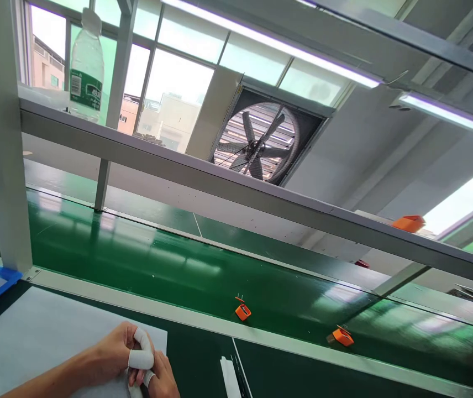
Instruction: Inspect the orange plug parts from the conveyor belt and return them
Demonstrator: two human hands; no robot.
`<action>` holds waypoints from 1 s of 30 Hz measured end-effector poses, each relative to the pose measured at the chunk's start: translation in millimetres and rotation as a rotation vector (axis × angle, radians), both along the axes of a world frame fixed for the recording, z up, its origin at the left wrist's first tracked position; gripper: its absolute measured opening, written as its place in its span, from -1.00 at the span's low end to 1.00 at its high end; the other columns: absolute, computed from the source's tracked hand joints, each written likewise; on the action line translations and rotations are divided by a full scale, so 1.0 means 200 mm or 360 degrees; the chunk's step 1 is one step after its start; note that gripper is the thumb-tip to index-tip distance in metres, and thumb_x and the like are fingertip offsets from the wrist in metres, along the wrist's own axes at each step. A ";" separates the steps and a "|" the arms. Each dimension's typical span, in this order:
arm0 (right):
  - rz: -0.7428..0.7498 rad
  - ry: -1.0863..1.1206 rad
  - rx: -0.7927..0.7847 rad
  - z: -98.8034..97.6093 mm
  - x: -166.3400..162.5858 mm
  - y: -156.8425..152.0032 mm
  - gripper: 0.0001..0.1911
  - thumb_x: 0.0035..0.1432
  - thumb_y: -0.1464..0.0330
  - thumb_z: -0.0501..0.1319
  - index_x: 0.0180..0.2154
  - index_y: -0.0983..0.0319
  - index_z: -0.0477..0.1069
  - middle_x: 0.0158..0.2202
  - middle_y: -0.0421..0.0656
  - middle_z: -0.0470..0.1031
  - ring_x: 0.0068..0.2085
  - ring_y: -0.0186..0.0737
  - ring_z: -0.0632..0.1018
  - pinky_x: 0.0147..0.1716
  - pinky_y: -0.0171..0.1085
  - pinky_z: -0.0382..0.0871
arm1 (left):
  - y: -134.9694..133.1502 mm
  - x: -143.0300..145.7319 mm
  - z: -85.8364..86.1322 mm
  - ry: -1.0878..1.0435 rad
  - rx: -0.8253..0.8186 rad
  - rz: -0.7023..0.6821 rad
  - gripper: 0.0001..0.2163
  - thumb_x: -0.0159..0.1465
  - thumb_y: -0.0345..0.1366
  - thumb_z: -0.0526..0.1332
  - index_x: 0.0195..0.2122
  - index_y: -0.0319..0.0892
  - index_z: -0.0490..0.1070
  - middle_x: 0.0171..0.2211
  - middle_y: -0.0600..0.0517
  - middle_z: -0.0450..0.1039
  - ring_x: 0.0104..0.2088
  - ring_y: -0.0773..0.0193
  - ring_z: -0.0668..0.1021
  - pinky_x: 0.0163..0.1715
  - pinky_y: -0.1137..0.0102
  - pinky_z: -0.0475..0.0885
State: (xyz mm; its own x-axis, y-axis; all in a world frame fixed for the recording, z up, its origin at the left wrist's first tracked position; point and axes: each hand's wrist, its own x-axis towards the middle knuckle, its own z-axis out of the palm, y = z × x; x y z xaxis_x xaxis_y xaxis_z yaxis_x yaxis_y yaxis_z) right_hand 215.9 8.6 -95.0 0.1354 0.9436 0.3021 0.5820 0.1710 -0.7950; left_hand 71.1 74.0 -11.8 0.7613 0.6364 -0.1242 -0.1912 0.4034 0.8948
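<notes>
here, left hand (114,354) and right hand (164,379) meet, fingers (140,358) curled, grip unclear; two orange parts (242,312) (342,336) lie nearby.

Factory assembly line — green conveyor belt (170,265), wall exhaust fan (257,145), overhead strip lights (269,41)

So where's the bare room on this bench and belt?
The green belt lies bare between the grey post and the nearer orange part. The white sheet is bare left of the hands. Crowded where left hand and right hand meet at the sheet's edge.
</notes>
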 end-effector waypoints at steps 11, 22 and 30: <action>0.0427 -0.0490 0.0353 0.30 -0.02 -0.08 -0.64 0.05 0.55 0.15 -0.13 0.13 0.50 -0.12 -0.13 0.56 -0.12 -0.14 0.54 -0.12 -0.22 0.42 | 0.05 -0.08 0.05 -0.0225 -0.0225 0.0118 -0.69 0.25 -0.12 0.34 -0.46 -0.30 0.48 -0.57 0.02 0.43 -0.61 0.44 0.34 -0.56 0.52 0.23; 0.0492 -0.0369 0.0355 0.34 -0.03 -0.10 -0.69 0.03 0.58 0.17 -0.17 0.19 0.28 -0.09 -0.06 0.47 -0.11 -0.09 0.46 -0.08 -0.13 0.39 | 0.10 -0.11 0.10 -0.0253 -0.0421 0.0204 -0.55 0.35 0.03 0.16 -0.27 -0.33 0.58 -0.39 -0.07 0.46 -0.48 0.32 0.44 -0.45 0.43 0.36; 0.0456 -0.0502 0.0294 0.33 -0.04 -0.09 -0.84 0.09 0.50 0.16 -0.25 0.20 0.28 -0.19 -0.05 0.43 -0.17 -0.08 0.43 -0.14 -0.12 0.38 | 0.06 -0.09 0.06 0.0041 -0.0069 0.0114 -0.76 0.23 -0.19 0.39 -0.32 -0.33 0.59 -0.46 -0.05 0.49 -0.50 0.38 0.43 -0.45 0.49 0.32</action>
